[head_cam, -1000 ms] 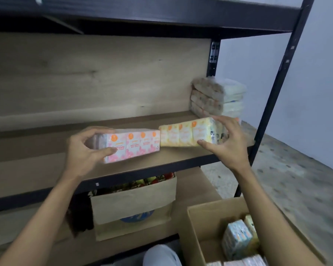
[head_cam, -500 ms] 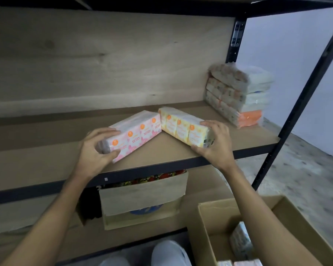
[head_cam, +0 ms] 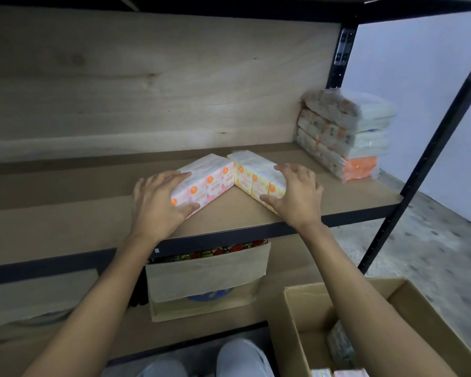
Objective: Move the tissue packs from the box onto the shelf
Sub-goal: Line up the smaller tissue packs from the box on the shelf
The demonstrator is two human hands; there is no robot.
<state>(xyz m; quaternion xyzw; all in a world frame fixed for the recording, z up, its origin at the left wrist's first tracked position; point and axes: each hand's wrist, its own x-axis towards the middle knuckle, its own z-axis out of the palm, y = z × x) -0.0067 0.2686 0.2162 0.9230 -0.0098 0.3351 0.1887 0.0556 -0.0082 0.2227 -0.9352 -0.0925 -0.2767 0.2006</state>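
On the middle shelf board (head_cam: pixel 65 213), two tissue packs are laid flat near the front edge. Their far ends touch, so that a V open toward the person is formed. The pink tissue pack (head_cam: pixel 212 180) is placed on the left and the yellow tissue pack (head_cam: pixel 252 172) on the right.

The near end of the pink tissue pack is gripped by the left hand (head_cam: pixel 158 208). The fingers are laid across the top face and the thumb is pressed against the front face. The left forearm is extended upward from the lower left.

The near end of the yellow tissue pack is gripped by the right hand (head_cam: pixel 297 197). The fingers are spread over the top face and the thumb is set against the front face. The right forearm is extended upward from the lower right, above the open cardboard box (head_cam: pixel 294 317).

A few more packs are visible inside the cardboard box, partly hidden by the forearm.

A stack of wrapped packs (head_cam: pixel 346 131) is located at the right rear of the same board, well apart from both hands.
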